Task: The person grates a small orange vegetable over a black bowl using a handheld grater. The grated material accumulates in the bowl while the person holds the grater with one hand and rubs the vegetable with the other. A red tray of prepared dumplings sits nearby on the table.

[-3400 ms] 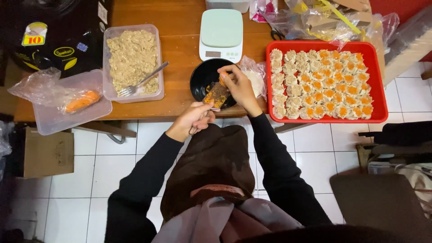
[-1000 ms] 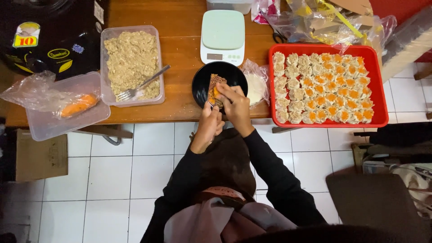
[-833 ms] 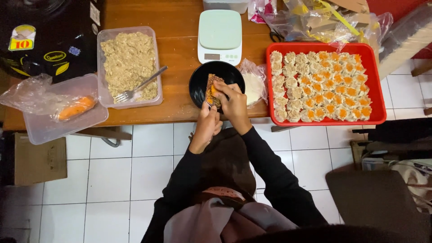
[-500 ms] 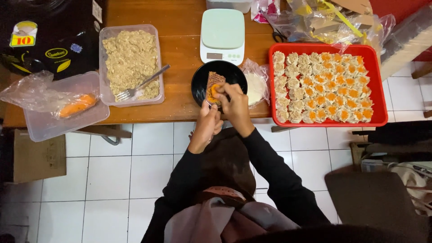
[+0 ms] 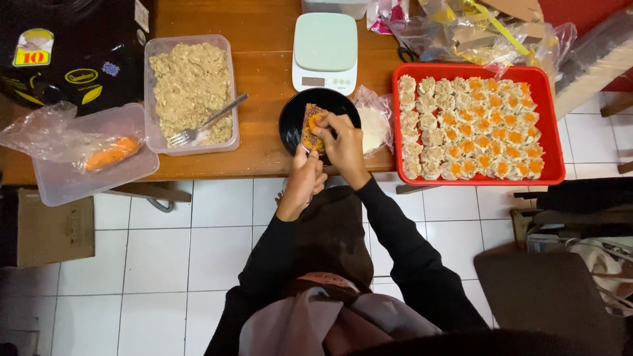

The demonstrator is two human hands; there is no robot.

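Left hand (image 5: 304, 177) sits at the near table edge, fingers curled under a dumpling (image 5: 311, 128) and cupping it over the black plate (image 5: 293, 118). Right hand (image 5: 343, 142) is just beyond it, fingertips pinched on the dumpling's orange top. Both hands grasp the same piece, which is held just above the plate; whether it touches the plate cannot be told.

Beside the plate to the right lies a bag of wrappers (image 5: 374, 125), pale and round, seemingly with stock remaining. Right of that, the red tray (image 5: 552, 125) holds rows of finished dumplings, nearly all orange-topped, a few at its left plain. It looks almost full, with little bare floor showing.

To the left, the clear tub of filling (image 5: 191, 89) is well stocked, a fork (image 5: 204, 124) resting in it. Further left, a second tub (image 5: 72, 178) holds a carrot (image 5: 112, 153) in plastic.

Beyond the plate stands a scale (image 5: 325, 53), nothing on it.

Judgement: work well advanced; the piece in hand is at the topping stage; filling remains for more, tray space is the limit
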